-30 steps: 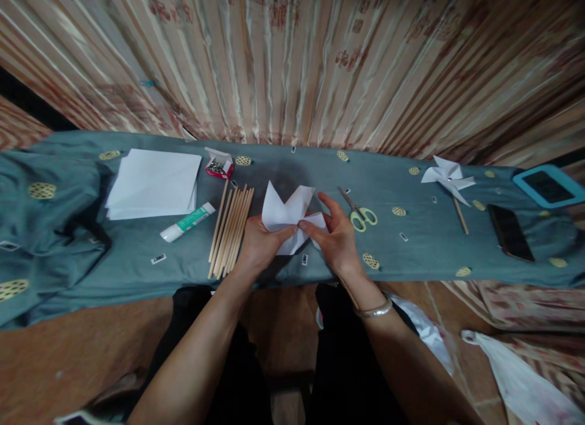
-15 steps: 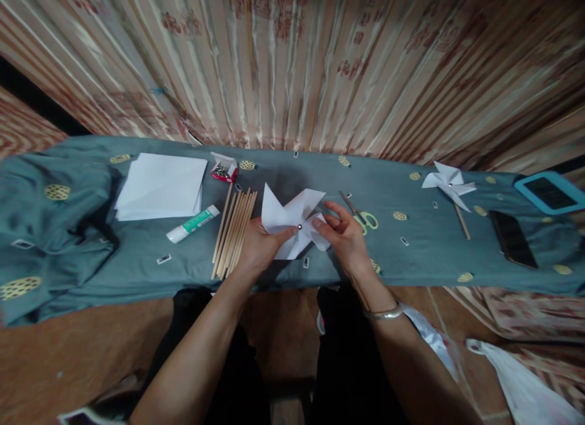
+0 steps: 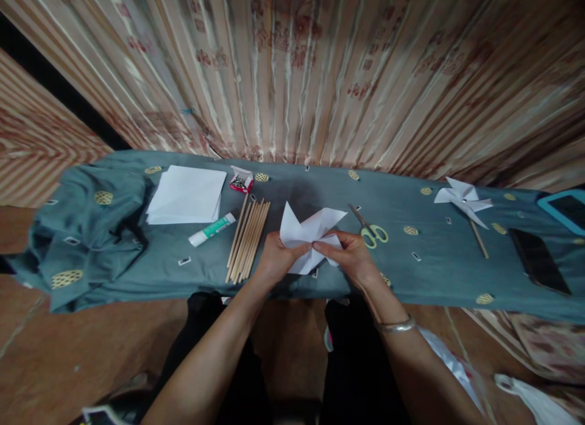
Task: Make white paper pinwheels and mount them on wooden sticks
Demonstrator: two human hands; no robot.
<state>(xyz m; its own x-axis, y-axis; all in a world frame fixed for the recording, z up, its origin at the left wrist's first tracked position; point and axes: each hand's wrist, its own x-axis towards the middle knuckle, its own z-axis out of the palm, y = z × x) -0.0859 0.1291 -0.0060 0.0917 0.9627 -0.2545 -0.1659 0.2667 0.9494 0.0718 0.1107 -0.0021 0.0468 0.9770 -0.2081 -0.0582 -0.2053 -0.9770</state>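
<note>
Both hands pinch a folded white paper pinwheel (image 3: 311, 239) at its centre, just above the near edge of the worktop (image 3: 425, 272) around mid-length: the left hand (image 3: 274, 260) grips from the left, the right hand (image 3: 351, 257) from the right, their fingertips meeting on the paper. Just left of the left hand lies a bundle of wooden sticks (image 3: 249, 239), then a glue stick (image 3: 212, 229) and a paper stack (image 3: 186, 194). Scissors (image 3: 370, 227) lie right of the paper; a finished pinwheel (image 3: 462, 199) rests near the far right.

Home craft corner: patterned curtain (image 3: 292, 65) behind cloth-covered table (image 3: 411, 272), tiled floor (image 3: 91, 346); paper stack (image 3: 186, 194), glue stick (image 3: 212, 229), scissors (image 3: 371, 228).
</note>
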